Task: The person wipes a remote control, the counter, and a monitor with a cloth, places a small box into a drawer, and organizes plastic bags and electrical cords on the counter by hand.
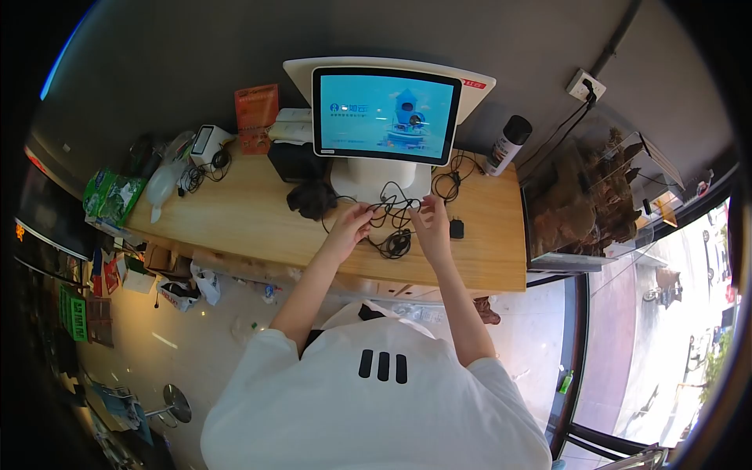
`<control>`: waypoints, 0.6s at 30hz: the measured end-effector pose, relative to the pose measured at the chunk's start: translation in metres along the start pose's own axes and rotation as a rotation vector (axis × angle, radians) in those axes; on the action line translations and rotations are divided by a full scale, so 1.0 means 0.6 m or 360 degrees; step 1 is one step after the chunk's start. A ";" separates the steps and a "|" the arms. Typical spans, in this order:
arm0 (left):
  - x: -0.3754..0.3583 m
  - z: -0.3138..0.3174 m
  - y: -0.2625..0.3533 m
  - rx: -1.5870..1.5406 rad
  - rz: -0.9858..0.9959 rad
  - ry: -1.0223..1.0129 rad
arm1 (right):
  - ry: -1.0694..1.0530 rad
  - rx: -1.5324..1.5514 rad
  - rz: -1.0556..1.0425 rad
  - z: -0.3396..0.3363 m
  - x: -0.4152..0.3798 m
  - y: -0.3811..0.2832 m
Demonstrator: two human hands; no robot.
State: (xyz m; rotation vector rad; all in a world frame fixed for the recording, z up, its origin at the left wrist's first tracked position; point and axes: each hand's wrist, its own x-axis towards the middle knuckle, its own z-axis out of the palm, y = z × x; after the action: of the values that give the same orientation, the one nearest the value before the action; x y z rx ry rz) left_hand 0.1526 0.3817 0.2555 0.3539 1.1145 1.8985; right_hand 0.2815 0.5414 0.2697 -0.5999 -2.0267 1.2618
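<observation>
A tangled black cable (394, 205) is strung between my two hands, just in front of the white stand of a screen. My left hand (352, 225) pinches it on the left side. On the right, my right hand (432, 223) grips loops of the same cable between thumb and fingers. Below and between them, a bundled coil of black cable (394, 244) rests on the wooden counter. A black power adapter (457, 229) lies right beside my right hand. Left of my left hand sits a dark crumpled item (312, 200).
A lit screen (386, 115) stands behind my hands. A spray can (508, 146) is at the back right, near a glass tank (591, 200). A small white device (211, 146) and a green package (113, 197) occupy the counter's left side.
</observation>
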 end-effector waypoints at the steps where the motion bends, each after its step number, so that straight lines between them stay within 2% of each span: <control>1: -0.002 0.006 0.001 0.0008 -0.0010 -0.0026 | 0.0017 -0.0004 0.0004 0.001 0.000 -0.001; 3: -0.012 0.015 0.008 0.0100 0.0001 -0.0010 | -0.0062 -0.0334 -0.0241 -0.001 0.001 -0.002; 5: -0.016 0.018 0.005 0.0188 -0.0010 -0.0037 | 0.0254 -0.0440 -0.0282 0.000 -0.006 -0.028; 7: -0.014 0.007 0.004 0.0393 0.0046 0.0017 | 0.0156 -0.0453 -0.0332 -0.007 -0.006 -0.029; 9: -0.014 0.004 0.007 0.0544 0.0025 0.0026 | 0.0186 -0.0606 -0.0713 -0.007 -0.006 -0.020; 11: -0.012 0.016 0.000 0.0710 0.0025 0.0074 | 0.0058 -0.0613 -0.0668 -0.004 -0.009 -0.011; 13: -0.019 0.027 -0.002 0.1663 0.0564 0.0108 | 0.0032 -0.0692 -0.0628 0.003 -0.009 -0.002; 15: -0.024 0.044 -0.006 0.1770 0.0658 0.0017 | -0.0078 -0.0666 -0.0519 0.004 -0.013 0.000; 17: -0.021 0.068 -0.013 0.2222 0.1001 0.0249 | -0.0205 -0.0633 -0.0420 0.007 -0.015 0.011; 18: -0.021 0.077 -0.011 0.2237 0.0947 0.0196 | -0.0240 -0.0539 -0.0291 0.014 -0.014 0.030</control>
State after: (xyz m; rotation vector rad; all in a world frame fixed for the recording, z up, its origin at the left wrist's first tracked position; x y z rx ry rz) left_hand 0.1917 0.3987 0.2782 1.4523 2.5070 1.2351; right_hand 0.2819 0.5386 0.2482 -0.4688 -2.3856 0.8859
